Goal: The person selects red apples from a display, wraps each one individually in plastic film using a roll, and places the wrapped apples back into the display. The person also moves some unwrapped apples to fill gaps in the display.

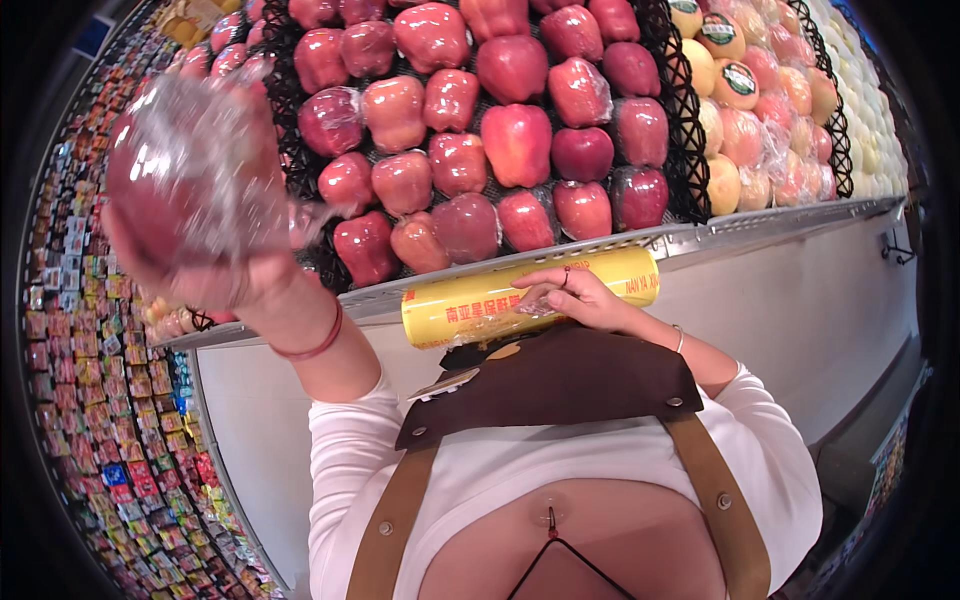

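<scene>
At the upper left, my left hand holds up a red apple with crumpled clear film around it; both are blurred and look large, near the camera. A yellow roll of cling film lies crosswise before my apron, along the front edge of the fruit display. Over the roll's right half is my right hand, its index finger stretched out and a bit of clear film gathered between the thumb and the other fingers. Rows of red apples, many in shiny film, fill the display beyond.
Black mesh dividers separate the apples from yellow-pink fruit and pale fruit at the right. A metal ledge edges the display. Shelves of packaged goods curve along the left. A dark apron covers my front.
</scene>
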`<action>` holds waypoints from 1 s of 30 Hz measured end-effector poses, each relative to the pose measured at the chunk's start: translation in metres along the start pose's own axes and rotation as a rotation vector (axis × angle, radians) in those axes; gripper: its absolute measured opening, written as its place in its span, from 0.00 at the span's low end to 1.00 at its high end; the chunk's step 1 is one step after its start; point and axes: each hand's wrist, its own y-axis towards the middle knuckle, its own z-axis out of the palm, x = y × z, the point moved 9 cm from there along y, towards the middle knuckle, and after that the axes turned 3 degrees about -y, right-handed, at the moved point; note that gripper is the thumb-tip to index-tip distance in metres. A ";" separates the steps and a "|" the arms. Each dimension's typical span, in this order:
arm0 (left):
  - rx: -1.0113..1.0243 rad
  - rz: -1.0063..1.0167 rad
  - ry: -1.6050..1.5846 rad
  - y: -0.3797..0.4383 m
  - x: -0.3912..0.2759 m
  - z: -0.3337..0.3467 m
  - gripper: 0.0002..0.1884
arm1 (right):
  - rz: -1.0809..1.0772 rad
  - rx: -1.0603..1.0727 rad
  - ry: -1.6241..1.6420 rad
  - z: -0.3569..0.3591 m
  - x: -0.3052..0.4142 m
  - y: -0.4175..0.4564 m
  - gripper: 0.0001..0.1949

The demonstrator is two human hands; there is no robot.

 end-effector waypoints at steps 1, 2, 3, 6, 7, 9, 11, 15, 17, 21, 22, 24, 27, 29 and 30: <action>0.063 -0.045 -0.031 0.012 0.006 0.010 0.42 | 0.015 0.013 0.154 0.001 0.012 0.010 0.18; 0.119 -0.097 -0.048 0.022 0.010 0.018 0.37 | -0.005 0.026 0.042 0.003 0.031 0.020 0.21; 0.033 -0.092 0.002 0.023 0.022 0.024 0.33 | -0.136 -0.081 0.110 -0.006 0.064 0.037 0.21; 0.253 -0.213 0.049 -0.003 0.059 0.052 0.26 | -0.424 -0.230 0.326 -0.037 0.137 0.085 0.26; 0.191 -0.228 0.063 -0.008 0.069 0.051 0.25 | -0.488 -0.252 0.357 -0.039 0.152 0.094 0.28; 0.230 -0.242 0.065 -0.012 0.083 0.051 0.23 | -0.432 -0.123 0.440 -0.032 0.162 0.114 0.38; 0.232 -0.193 0.140 -0.013 0.090 0.047 0.23 | -0.370 -0.140 0.454 -0.031 0.162 0.124 0.40; 0.134 -0.180 0.256 -0.025 0.116 0.033 0.30 | -0.272 -0.305 0.674 -0.049 0.143 0.144 0.24; 0.220 -0.187 0.182 -0.035 0.129 0.027 0.32 | -0.255 -0.271 0.802 -0.059 0.133 0.155 0.16; 0.271 -0.317 0.133 -0.041 0.126 0.020 0.44 | -0.017 -0.165 0.849 -0.052 0.127 0.156 0.17; 0.256 -0.312 0.157 -0.040 0.130 0.011 0.48 | 0.022 -0.151 0.848 -0.051 0.124 0.155 0.17; 0.248 -0.294 0.129 -0.041 0.135 0.002 0.49 | 0.042 0.085 0.949 -0.046 0.115 0.155 0.17; 0.228 -0.293 0.069 -0.051 0.141 -0.004 0.51 | 0.148 0.110 0.848 -0.046 0.097 0.145 0.14; 0.220 -0.311 0.034 -0.058 0.148 -0.004 0.52 | 0.149 0.128 0.730 -0.054 0.087 0.138 0.12; 0.217 -0.325 0.019 -0.062 0.153 -0.004 0.53 | 0.139 0.126 0.633 -0.058 0.095 0.134 0.11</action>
